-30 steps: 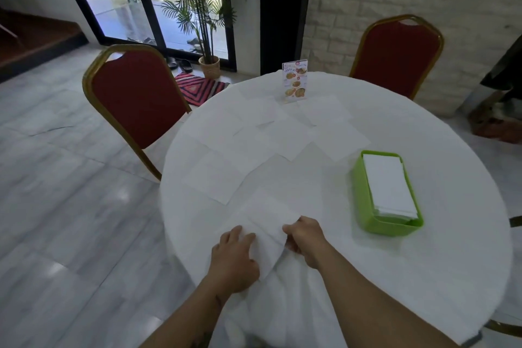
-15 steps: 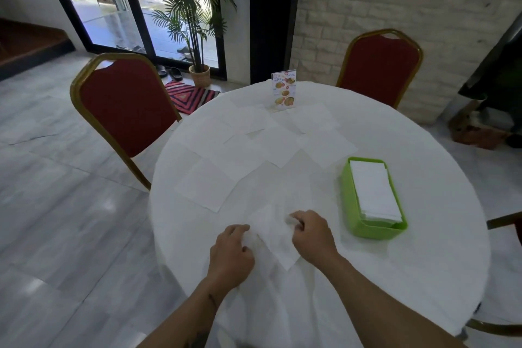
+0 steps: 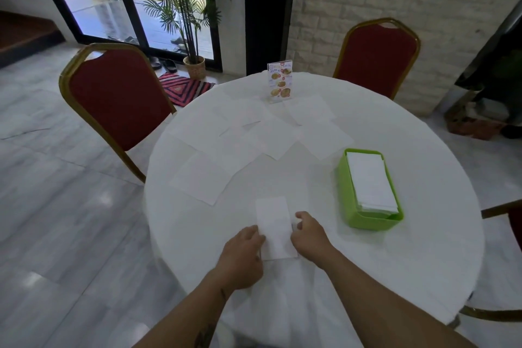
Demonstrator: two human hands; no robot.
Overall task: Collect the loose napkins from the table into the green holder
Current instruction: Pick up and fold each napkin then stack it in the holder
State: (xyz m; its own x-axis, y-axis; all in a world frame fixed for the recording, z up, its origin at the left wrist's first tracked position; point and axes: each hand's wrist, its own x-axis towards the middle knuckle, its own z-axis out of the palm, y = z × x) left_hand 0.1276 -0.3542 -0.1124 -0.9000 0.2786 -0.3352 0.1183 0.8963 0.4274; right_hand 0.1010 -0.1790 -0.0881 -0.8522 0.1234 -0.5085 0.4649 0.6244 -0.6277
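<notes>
A folded napkin [image 3: 275, 227] is lying flat near the front edge of the round table [image 3: 395, 277], a narrow upright rectangle of thin, matte white paper, and both hands are sitting at its lower half. The left hand [image 3: 243, 256] is resting knuckles-up against the napkin's left edge, fingers curled under so that I cannot tell whether they are pinching the paper or only touching it. The right hand [image 3: 309, 234] is pressing against the right edge, loosely curled, thumb and fingertips meeting the paper's side — a firm grip is not visible here either.

To the right of the folded napkin and a little farther back, the green holder [image 3: 348, 200] is standing apart from both hands: a glossy lime plastic tray with rounded corners, already carrying a neat stack of white napkins [image 3: 370, 181] that is leaning toward its far end.

Beyond the folded napkin, loose napkins [image 3: 199, 178] are lying unfolded and overlapping — large, flat, soft-edged squares barely showing against the smooth white tablecloth, spreading left and back across the table's middle. Farther behind them, a clear acrylic menu stand [image 3: 279, 80] with food pictures is standing upright near the far edge.

Past the table, two red padded chairs are standing, one [image 3: 115, 99] at far left and one [image 3: 377, 56] at far right, each with a gold metal frame
</notes>
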